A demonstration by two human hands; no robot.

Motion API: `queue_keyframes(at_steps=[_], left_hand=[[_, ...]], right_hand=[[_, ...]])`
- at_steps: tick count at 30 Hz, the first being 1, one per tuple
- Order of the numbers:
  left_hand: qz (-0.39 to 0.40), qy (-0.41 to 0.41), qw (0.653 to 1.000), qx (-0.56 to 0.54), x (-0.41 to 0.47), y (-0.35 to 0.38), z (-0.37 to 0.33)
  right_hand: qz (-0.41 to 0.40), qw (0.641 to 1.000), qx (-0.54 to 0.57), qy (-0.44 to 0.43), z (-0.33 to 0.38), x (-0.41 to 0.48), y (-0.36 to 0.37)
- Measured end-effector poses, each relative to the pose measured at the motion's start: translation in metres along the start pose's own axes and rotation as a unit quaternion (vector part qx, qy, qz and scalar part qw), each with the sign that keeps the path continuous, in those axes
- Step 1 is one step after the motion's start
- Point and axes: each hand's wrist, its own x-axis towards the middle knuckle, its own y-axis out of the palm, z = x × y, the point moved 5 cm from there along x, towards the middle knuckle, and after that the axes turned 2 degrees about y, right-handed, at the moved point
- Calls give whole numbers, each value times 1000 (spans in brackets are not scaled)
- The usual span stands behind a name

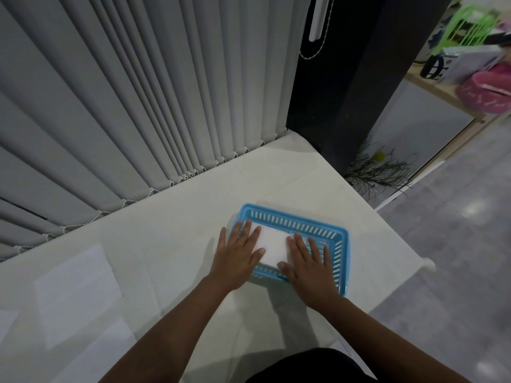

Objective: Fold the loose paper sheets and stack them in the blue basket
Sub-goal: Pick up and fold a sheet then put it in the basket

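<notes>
Both hands, left hand [237, 255] and right hand [307, 265], press flat (fingers spread open) on folded paper [275, 248] inside the blue basket [341, 244].

White bench [193, 205] fills lower frame. Grey vertical blinds [124, 92] hang behind it, beaded chain linking bottom edges. Dark pillar [345, 92] at far right corner. Spiky plant [378, 172] on grey floor [456, 244] beside pillar. Shelf [431, 87] at upper right: green rack [470, 26], pink item [489, 89] (both blurred).
</notes>
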Motion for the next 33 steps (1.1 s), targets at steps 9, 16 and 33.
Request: queue_keyframes(at_steps=[9,16,33], left_hand=[[-59,-83,993,-57,-14,6,12],[-130,-287,818,-482,-41,10,26],[-285,-429,602,-610,-137,4,57]], right_hand=[[-28,999,16,28,-29,-9,-5],[-68,938,277,198,-89,-3,-18],[137,814,562,45,2,4,-10]])
